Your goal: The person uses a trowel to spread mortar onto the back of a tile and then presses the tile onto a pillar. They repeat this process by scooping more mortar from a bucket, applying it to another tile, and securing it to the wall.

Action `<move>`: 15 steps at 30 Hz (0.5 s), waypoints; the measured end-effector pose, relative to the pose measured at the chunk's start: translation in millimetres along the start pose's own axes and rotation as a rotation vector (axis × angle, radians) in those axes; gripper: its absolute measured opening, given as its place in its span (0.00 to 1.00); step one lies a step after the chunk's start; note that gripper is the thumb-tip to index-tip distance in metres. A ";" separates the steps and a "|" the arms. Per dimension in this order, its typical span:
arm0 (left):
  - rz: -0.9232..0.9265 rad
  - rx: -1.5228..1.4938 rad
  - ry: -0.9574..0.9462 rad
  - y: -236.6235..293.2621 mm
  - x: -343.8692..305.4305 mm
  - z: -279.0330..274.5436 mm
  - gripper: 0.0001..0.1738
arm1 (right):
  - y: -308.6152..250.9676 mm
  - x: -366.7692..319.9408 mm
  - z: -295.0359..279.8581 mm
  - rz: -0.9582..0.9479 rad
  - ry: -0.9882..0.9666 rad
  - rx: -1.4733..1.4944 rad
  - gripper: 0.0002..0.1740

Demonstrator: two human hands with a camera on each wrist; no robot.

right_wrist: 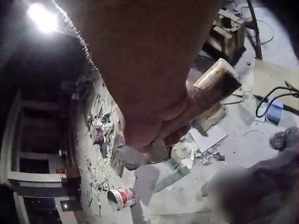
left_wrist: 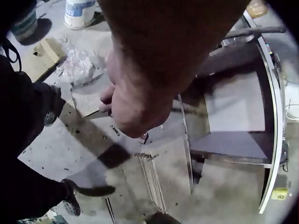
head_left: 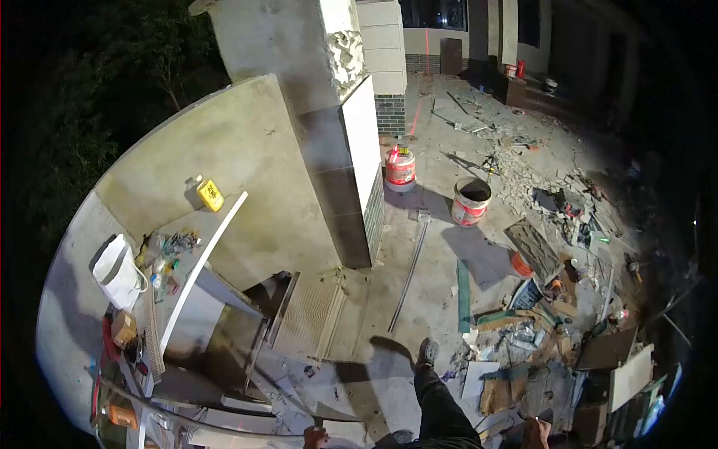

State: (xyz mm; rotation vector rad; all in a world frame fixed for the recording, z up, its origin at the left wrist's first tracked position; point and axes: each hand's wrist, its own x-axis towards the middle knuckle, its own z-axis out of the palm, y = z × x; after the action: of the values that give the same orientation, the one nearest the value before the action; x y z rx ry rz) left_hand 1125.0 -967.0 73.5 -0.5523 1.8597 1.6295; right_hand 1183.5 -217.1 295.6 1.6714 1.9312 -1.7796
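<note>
My right hand [right_wrist: 154, 126] grips a tool with a thick, worn wooden handle [right_wrist: 217, 84]. A rounded grey end [right_wrist: 130, 157] shows beyond the fingers. In the head view the same hand [head_left: 537, 432] is low at the right, over the rubble. My left hand [left_wrist: 140, 109] has bent fingers and hangs above the floor beside a ribbed tan panel [left_wrist: 152, 184]. In the head view this hand [head_left: 315, 437] is at the bottom edge, near the end of a long dark curved bar [head_left: 217, 420]. I cannot tell whether it holds anything.
A curved wall with a white-edged counter [head_left: 202, 266] stands left, bearing a yellow bottle [head_left: 211, 195] and white bag [head_left: 120, 273]. Ahead are a tiled pillar [head_left: 329, 157], a red-and-white bucket [head_left: 471, 203] and a long-handled tool [head_left: 407, 277]. Boards and rubble [head_left: 523, 337] cover the right side.
</note>
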 end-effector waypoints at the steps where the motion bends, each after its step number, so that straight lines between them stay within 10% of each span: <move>1: -0.258 -0.084 0.224 14.6 2.5 7.5 0.06 | -17.5 38.3 18.9 -0.028 -0.009 0.001 0.20; 5: -0.190 -0.270 0.480 110.3 27.2 12.5 0.07 | -183.4 60.3 119.4 -0.083 -0.027 0.023 0.21; 8: -0.130 -0.339 0.467 188.2 48.7 35.7 0.09 | -184.9 202.2 145.2 -0.290 -0.092 -0.026 0.22; 15: 0.066 -0.616 0.288 342.8 138.8 87.4 0.09 | -452.8 281.1 221.4 -0.298 -0.173 0.032 0.21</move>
State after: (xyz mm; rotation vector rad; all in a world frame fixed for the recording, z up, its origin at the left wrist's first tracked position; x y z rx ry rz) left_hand 811.6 -815.5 225.9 -1.0354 1.5473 2.2750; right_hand 623.6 -90.8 355.5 1.2394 2.1729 -1.9845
